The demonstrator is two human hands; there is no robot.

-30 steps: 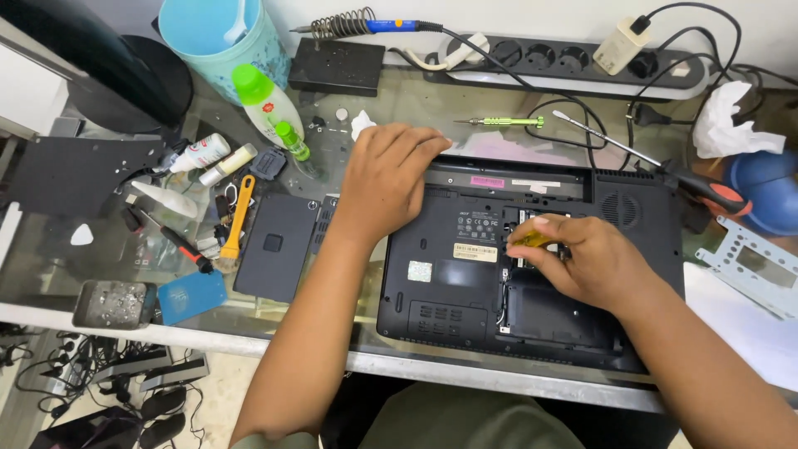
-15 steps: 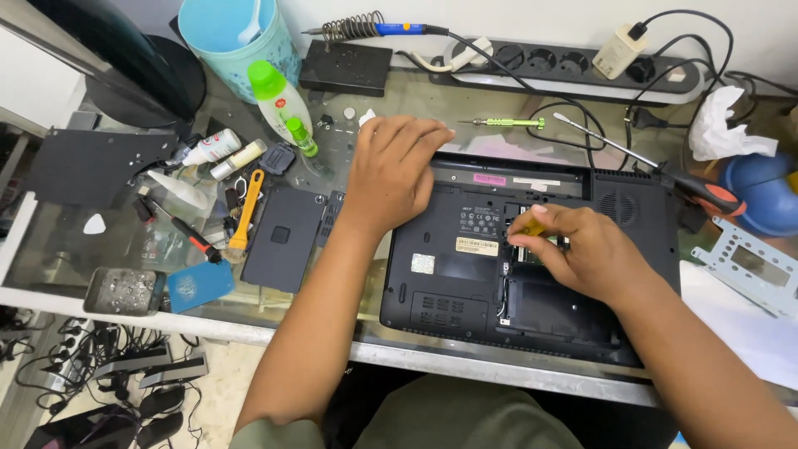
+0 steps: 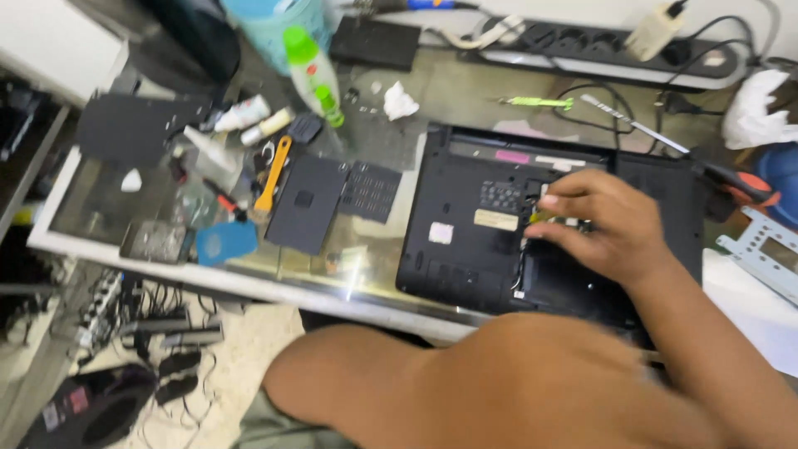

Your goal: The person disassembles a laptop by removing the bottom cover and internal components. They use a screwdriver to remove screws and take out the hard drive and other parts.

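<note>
A black laptop (image 3: 465, 241) lies bottom-up on the glass table (image 3: 374, 266) with its covers off. My right hand (image 3: 607, 229) rests over its open bay, the fingers pinched on a small yellow tool (image 3: 539, 218) at the middle of the base. My left forearm (image 3: 499, 382) crosses the bottom of the view as a blur, and its hand is out of sight. Two removed black cover panels (image 3: 306, 204) lie just left of the laptop.
An orange-handled tool (image 3: 273, 175), small tubes and a green-capped bottle (image 3: 309, 66) crowd the table's left. A power strip (image 3: 598, 41) and a green screwdriver (image 3: 536, 102) lie behind the laptop. A red-handled tool (image 3: 740, 179) and a metal bracket (image 3: 761, 249) lie on the right.
My left hand has left the laptop's top edge and gone out of view, its arm now sweeping across the bottom. The right hand stays pinched over the bay. The view has shifted.
</note>
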